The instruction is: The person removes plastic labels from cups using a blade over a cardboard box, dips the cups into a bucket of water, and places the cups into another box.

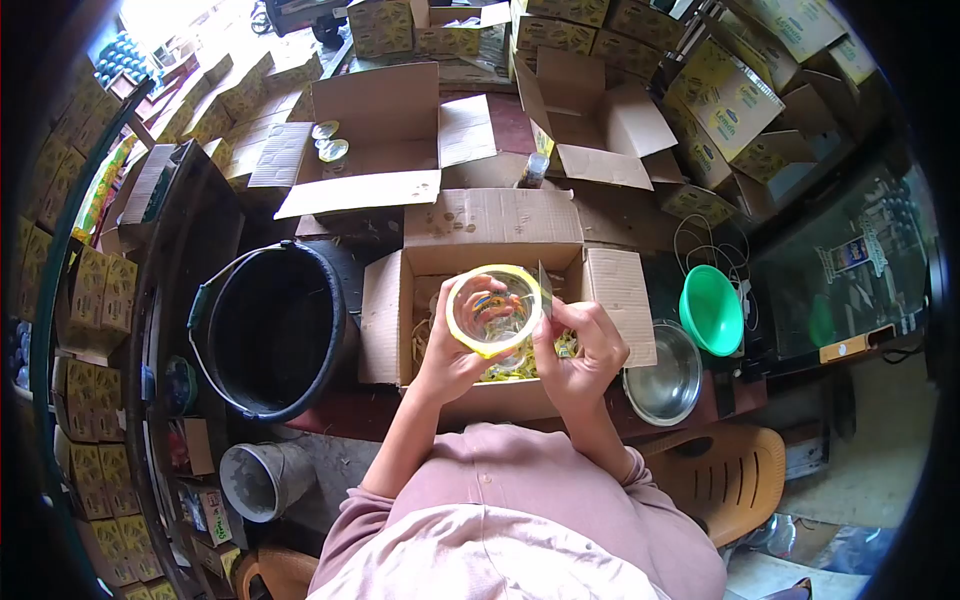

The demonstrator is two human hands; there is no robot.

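My left hand (450,352) is wrapped around a clear plastic cup (505,335) with a yellow rim, its mouth tilted toward me. The fingers show through the cup wall. At the cup's right edge, my right hand (583,350) pinches a thin, flat, grey blade (544,288) that stands up along the rim; its handle, if any, is hidden. Both hands are above an open cardboard box (620,300), which holds yellow strips and scraps (520,372).
A black bucket (325,385) is on the left, with a grey pail (262,480) below. A metal bowl (665,375) and green basin (712,310) sit right. Behind are an open carton (375,110) holding clear lids or cups (332,150), another carton (605,160) and a small jar (533,170).
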